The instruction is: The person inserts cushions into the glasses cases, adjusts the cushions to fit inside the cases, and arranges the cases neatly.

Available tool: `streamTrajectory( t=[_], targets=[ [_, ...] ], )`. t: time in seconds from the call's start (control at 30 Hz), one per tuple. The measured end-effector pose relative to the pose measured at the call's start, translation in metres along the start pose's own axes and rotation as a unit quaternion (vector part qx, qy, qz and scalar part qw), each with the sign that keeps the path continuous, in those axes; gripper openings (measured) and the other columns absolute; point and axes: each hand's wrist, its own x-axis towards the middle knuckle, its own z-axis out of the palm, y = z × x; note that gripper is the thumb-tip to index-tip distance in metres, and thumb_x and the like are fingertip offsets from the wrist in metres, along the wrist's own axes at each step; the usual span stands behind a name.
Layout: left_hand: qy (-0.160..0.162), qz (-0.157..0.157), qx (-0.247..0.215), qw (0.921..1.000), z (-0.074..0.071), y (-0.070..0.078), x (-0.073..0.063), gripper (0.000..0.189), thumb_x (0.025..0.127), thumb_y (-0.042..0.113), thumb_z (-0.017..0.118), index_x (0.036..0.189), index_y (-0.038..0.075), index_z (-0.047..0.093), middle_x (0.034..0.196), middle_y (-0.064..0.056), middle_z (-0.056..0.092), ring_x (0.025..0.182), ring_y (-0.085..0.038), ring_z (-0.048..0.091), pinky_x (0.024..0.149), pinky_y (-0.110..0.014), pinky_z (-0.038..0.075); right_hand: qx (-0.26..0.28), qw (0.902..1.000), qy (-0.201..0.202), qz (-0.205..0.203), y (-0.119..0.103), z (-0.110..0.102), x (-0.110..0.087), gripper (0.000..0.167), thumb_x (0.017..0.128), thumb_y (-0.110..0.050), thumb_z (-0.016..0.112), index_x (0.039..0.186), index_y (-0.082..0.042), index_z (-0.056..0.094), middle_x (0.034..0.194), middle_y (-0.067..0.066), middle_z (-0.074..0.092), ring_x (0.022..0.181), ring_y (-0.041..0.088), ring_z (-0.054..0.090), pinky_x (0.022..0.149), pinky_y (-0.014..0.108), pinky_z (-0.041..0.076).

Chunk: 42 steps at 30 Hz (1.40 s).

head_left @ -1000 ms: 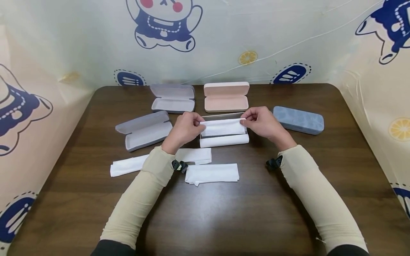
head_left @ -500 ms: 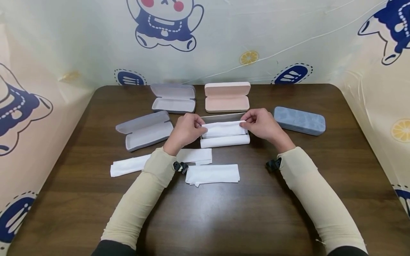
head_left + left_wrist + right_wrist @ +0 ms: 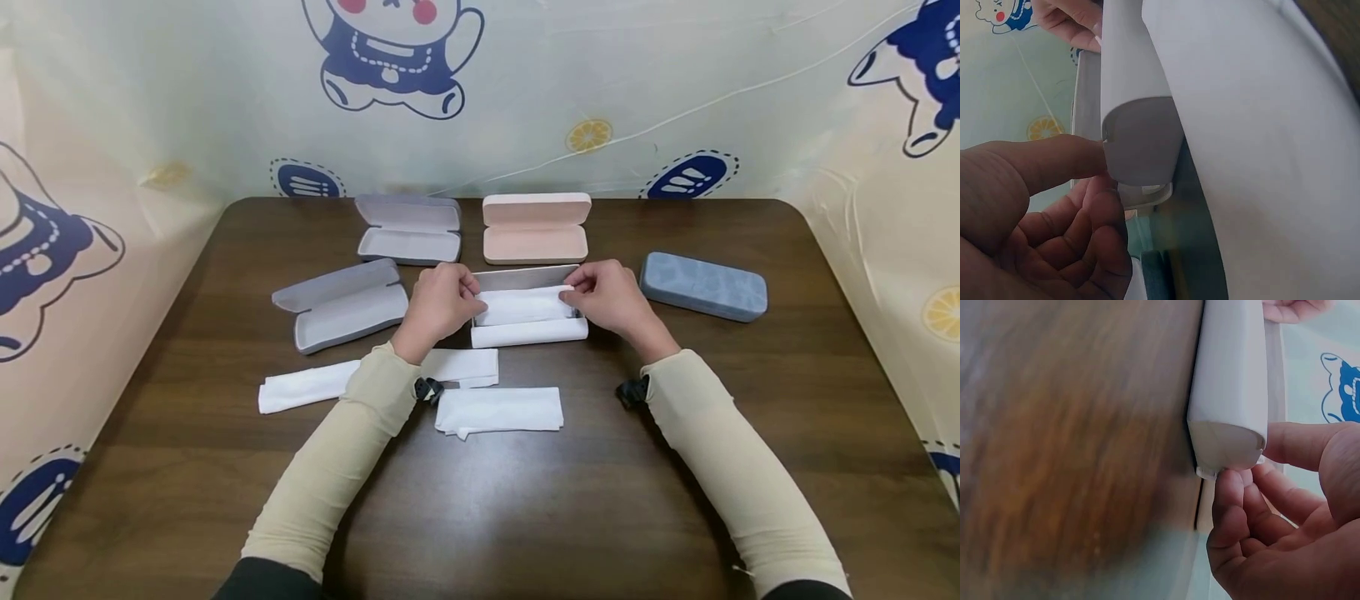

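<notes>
A white folded cloth [image 3: 525, 306] lies lengthwise within an open white glasses case [image 3: 529, 333] with a grey inner panel. My left hand [image 3: 442, 304] pinches the cloth's left end between thumb and fingers. At the other end my right hand [image 3: 611, 300] pinches it likewise. In the left wrist view, the thumb sits right at the edge of the case's end wall [image 3: 1144, 140], the other fingers curled below. The right wrist view has the rounded front of the case beside the curled fingers; a sliver of white shows at their tips. Most of the cloth is hidden in both wrist views.
Two open grey glasses cases [image 3: 348, 317] [image 3: 409, 245] stand left and back left. An open pink case [image 3: 536, 244] is behind the white one. A closed blue case [image 3: 705, 286] lies right. Two folded white cloths [image 3: 307, 387] [image 3: 499, 410] lie in front on the brown table [image 3: 555, 517].
Both hands have lowered the cloth slightly and drawn it toward the front of the white case, uncovering more of the grey panel behind. The other cases and cloths stay put.
</notes>
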Motion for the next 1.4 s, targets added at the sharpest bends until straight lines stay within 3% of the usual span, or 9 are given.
streamTrajectory(
  t=[0.17,0.3,0.47,0.53,0.7,0.77,0.83,1.07,1.4],
  targets=[
    [0.004,-0.001,-0.010,0.9999,-0.003,0.000,-0.003,0.012,0.082,0.009,0.079,0.089,0.003,0.071,0.080,-0.005,0.068,0.075,-0.020,0.063,0.073,-0.037,0.051,0.000,0.9999,0.016,0.004,0.001,-0.001,-0.001,0.019,0.092,-0.018,0.074,0.105,-0.004,0.075,0.093,0.011,0.068,0.084,0.025,0.058,0.072,0.038,0.049],
    [-0.001,-0.004,-0.027,0.9996,-0.013,0.001,-0.008,0.025,0.084,0.012,0.080,0.103,0.002,0.068,0.079,-0.005,0.070,0.073,-0.021,0.066,0.079,-0.040,0.051,0.009,0.9995,0.031,0.007,0.004,-0.007,-0.005,0.019,0.094,-0.017,0.070,0.108,-0.004,0.074,0.096,0.011,0.069,0.084,0.025,0.059,0.073,0.038,0.049],
    [-0.026,-0.030,-0.065,0.9971,-0.026,-0.005,-0.009,0.039,0.095,0.033,0.072,0.117,0.002,0.063,0.081,-0.010,0.072,0.070,-0.023,0.070,0.075,-0.042,0.054,0.054,0.9968,0.028,0.052,0.004,-0.018,-0.010,0.028,0.102,-0.026,0.059,0.117,-0.004,0.068,0.101,0.014,0.069,0.087,0.027,0.064,0.075,0.039,0.051],
    [-0.053,-0.060,-0.111,0.9906,-0.028,-0.009,-0.007,0.050,0.098,0.047,0.062,0.117,0.000,0.064,0.081,-0.014,0.072,0.069,-0.026,0.071,0.069,-0.041,0.057,0.076,0.9936,0.007,0.083,0.002,-0.022,-0.010,0.040,0.104,-0.037,0.054,0.124,-0.004,0.064,0.106,0.017,0.069,0.091,0.028,0.067,0.079,0.040,0.053],
    [-0.117,-0.152,-0.224,0.9555,-0.022,-0.014,0.001,0.076,0.097,0.068,0.045,0.125,-0.002,0.061,0.084,-0.024,0.070,0.069,-0.034,0.071,0.064,-0.044,0.059,0.100,0.9826,-0.062,0.144,-0.003,-0.024,-0.004,0.072,0.102,-0.061,0.042,0.146,-0.004,0.048,0.114,0.023,0.067,0.092,0.032,0.069,0.080,0.042,0.057],
    [-0.127,-0.168,-0.233,0.9494,-0.018,-0.015,0.003,0.077,0.097,0.067,0.046,0.130,-0.002,0.057,0.084,-0.024,0.070,0.069,-0.034,0.071,0.063,-0.043,0.059,0.102,0.9798,-0.074,0.155,-0.005,-0.022,-0.001,0.077,0.100,-0.064,0.041,0.150,-0.005,0.044,0.115,0.024,0.066,0.090,0.032,0.070,0.078,0.041,0.058],
    [-0.129,-0.170,-0.230,0.9493,-0.016,-0.015,0.005,0.075,0.098,0.064,0.048,0.134,-0.002,0.056,0.083,-0.024,0.070,0.068,-0.033,0.071,0.062,-0.043,0.059,0.103,0.9791,-0.070,0.161,-0.006,-0.018,0.000,0.076,0.100,-0.064,0.043,0.149,-0.007,0.046,0.113,0.023,0.065,0.086,0.031,0.070,0.074,0.040,0.058],
    [-0.116,-0.167,-0.242,0.9487,-0.011,-0.014,0.003,0.064,0.102,0.052,0.052,0.134,-0.003,0.056,0.082,-0.023,0.070,0.067,-0.032,0.071,0.061,-0.042,0.059,0.102,0.9820,-0.040,0.154,-0.008,-0.012,-0.001,0.048,0.103,-0.045,0.052,0.132,-0.008,0.062,0.111,0.019,0.065,0.084,0.030,0.069,0.069,0.039,0.059],
    [-0.113,-0.160,-0.277,0.9406,-0.012,-0.016,-0.001,0.052,0.099,0.044,0.063,0.125,-0.002,0.065,0.084,-0.023,0.070,0.070,-0.031,0.071,0.064,-0.041,0.059,0.138,0.9775,-0.019,0.158,-0.005,-0.011,-0.004,0.051,0.102,-0.046,0.054,0.132,-0.006,0.063,0.112,0.020,0.066,0.091,0.030,0.069,0.071,0.039,0.059]
  ],
)
